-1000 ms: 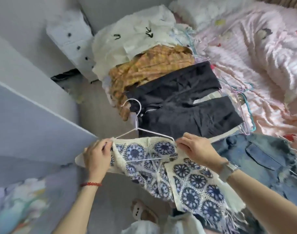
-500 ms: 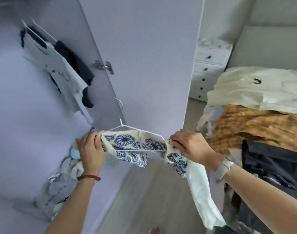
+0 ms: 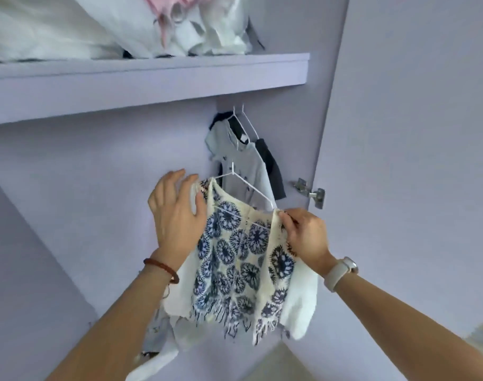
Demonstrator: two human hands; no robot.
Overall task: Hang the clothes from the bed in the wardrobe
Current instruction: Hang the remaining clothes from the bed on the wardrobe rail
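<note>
You carry the patterned top (image 3: 234, 254) on its hanger (image 3: 243, 185) to the wardrobe: right hand (image 3: 306, 237) pinches its shoulder, left hand (image 3: 174, 215) is spread wide beside it. Next, lift the hook to the rail (hidden under the shelf (image 3: 152, 78)).

The view swings from the bed up into the wardrobe, bringing its shelf (image 3: 152, 70) into sight. The blue-patterned top (image 3: 234, 259) on its white hanger (image 3: 251, 188) rises to just below that shelf's front edge. The left hand (image 3: 177, 215) loosens, fingers now spread against the top's shoulder.
</note>
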